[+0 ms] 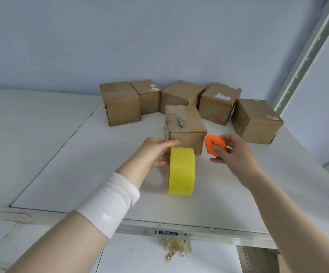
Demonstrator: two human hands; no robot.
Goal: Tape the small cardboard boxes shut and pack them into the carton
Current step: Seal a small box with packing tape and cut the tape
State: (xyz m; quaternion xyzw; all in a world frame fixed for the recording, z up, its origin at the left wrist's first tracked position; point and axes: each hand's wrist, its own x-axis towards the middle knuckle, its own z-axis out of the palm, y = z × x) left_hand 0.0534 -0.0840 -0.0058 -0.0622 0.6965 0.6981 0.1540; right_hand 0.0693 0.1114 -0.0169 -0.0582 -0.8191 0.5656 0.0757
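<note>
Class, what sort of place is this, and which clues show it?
Probably a stockroom or packing station: small cardboard boxes on a white shelf, a barcode label on its edge, a slotted metal upright.

Both arms reach forward, each hand gripping something.
The left hand [155, 154], a white band [108, 201] on its forearm, holds a yellow tape roll [181, 170] upright; the right hand [234, 154] pinches an orange round object [214, 144].
</note>
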